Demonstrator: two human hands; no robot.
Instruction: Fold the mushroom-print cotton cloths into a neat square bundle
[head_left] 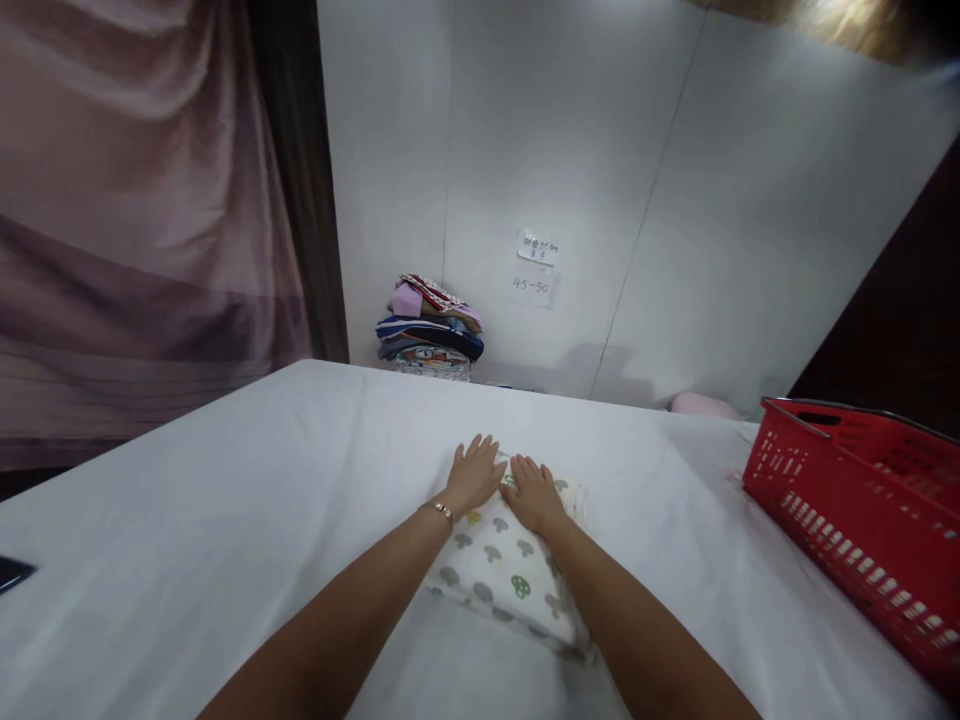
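A folded white cloth [491, 575] with grey, green and yellow mushroom prints lies on the white-covered table [285, 500]. On its far left part rests my left hand [475, 474], palm down with the fingers stretched out; a bracelet circles that wrist. My right hand [534, 495] lies flat on the cloth's far right part, its fingers extended forward. Both palms press on the fabric without gripping it. Part of the cloth's right edge is hidden under my right forearm.
At the right edge of the table stands a red plastic basket [847, 500]. Several folded textiles [430, 325] are stacked beyond the table by the white wall. A pink curtain [135, 200] hangs at the left. A dark flat object [13, 573] lies at the left edge.
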